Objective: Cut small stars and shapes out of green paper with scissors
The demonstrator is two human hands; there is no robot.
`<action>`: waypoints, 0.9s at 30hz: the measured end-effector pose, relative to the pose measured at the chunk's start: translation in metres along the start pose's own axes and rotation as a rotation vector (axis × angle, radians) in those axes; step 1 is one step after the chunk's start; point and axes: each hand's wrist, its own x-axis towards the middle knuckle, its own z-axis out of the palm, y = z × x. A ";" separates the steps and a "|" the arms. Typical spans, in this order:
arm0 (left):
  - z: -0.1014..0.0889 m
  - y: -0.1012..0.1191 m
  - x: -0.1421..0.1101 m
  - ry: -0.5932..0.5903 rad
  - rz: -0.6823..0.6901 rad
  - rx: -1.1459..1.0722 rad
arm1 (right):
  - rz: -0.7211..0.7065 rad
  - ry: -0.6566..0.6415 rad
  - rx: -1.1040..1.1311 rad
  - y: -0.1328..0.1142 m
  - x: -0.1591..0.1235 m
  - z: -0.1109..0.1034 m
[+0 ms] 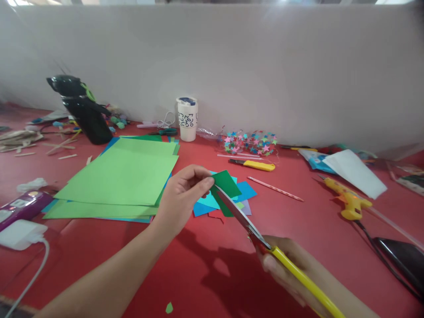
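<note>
My left hand (185,192) pinches the corner of a dark green piece of paper (228,183) between thumb and fingers. My right hand (285,265) is closed on yellow-handled scissors (298,274), whose blades point up and left. The blade tips lie against the green paper, close to my left fingertips. Beneath, several cut pieces of blue and turquoise paper (247,192) lie on the red table (195,265). To the left is a stack of light green sheets (122,172) with other colours showing at its edges.
A yellow box cutter (260,165), a striped pencil (274,188) and star garlands (248,142) lie behind. A glue gun (347,198) with its cord is at right. A white tumbler (187,119) and black bottle (86,112) stand near the wall; a white charger (21,234) sits left.
</note>
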 end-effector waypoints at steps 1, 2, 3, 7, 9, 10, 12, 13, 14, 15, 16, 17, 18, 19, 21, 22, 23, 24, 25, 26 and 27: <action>0.000 0.000 0.000 0.005 -0.005 -0.007 | -0.018 -0.010 0.003 0.001 0.001 0.000; 0.000 0.000 0.000 0.007 -0.011 -0.013 | -0.035 -0.020 0.005 0.002 0.001 -0.001; 0.000 0.000 -0.001 0.004 -0.016 -0.012 | -0.053 -0.029 0.005 0.003 0.002 -0.001; 0.001 0.001 -0.002 -0.011 0.002 0.032 | -0.073 -0.022 -0.012 0.003 0.002 0.000; 0.001 0.002 -0.003 -0.011 0.004 0.045 | -0.068 0.007 -0.024 0.001 0.001 0.000; 0.002 0.002 -0.004 -0.011 0.000 0.047 | -0.066 0.016 -0.029 0.001 0.000 0.000; 0.002 0.003 -0.004 -0.009 -0.010 0.051 | -0.058 0.008 -0.035 0.000 0.000 0.000; 0.003 0.003 -0.005 -0.006 -0.013 0.052 | -0.048 -0.003 -0.037 0.000 0.001 -0.001; 0.003 0.002 -0.005 -0.003 -0.015 0.053 | -0.035 -0.014 -0.037 0.000 0.001 -0.001; 0.003 0.002 -0.005 -0.001 -0.019 0.053 | -0.026 -0.022 -0.038 0.000 0.001 -0.002; 0.003 0.002 -0.005 -0.001 -0.025 0.053 | -0.023 -0.023 -0.042 0.000 0.002 -0.002; 0.004 0.001 -0.005 -0.003 -0.030 0.053 | -0.032 -0.021 -0.050 0.000 0.002 -0.002; 0.004 0.001 -0.005 -0.005 -0.037 0.053 | -0.050 -0.017 -0.060 0.000 0.002 -0.002; 0.005 0.001 -0.006 -0.009 -0.044 0.054 | -0.069 -0.014 -0.069 0.000 0.002 -0.002; 0.006 0.000 -0.006 -0.016 -0.057 0.053 | -0.093 -0.009 -0.076 -0.001 0.002 -0.002; 0.006 0.000 -0.006 -0.020 -0.063 0.052 | -0.096 -0.005 -0.071 -0.001 0.002 -0.002; 0.006 0.000 -0.006 -0.021 -0.068 0.050 | -0.098 0.004 -0.064 0.000 0.001 -0.001; 0.007 0.000 -0.006 -0.022 -0.071 0.047 | -0.099 0.012 -0.054 0.000 0.001 -0.001; 0.007 0.000 -0.006 -0.022 -0.072 0.044 | -0.104 0.020 -0.047 0.000 0.001 0.000; 0.007 0.000 -0.006 -0.020 -0.072 0.042 | -0.112 0.027 -0.043 0.000 0.000 0.000; 0.007 0.000 -0.006 -0.021 -0.071 0.042 | -0.116 0.035 -0.043 0.001 0.000 0.000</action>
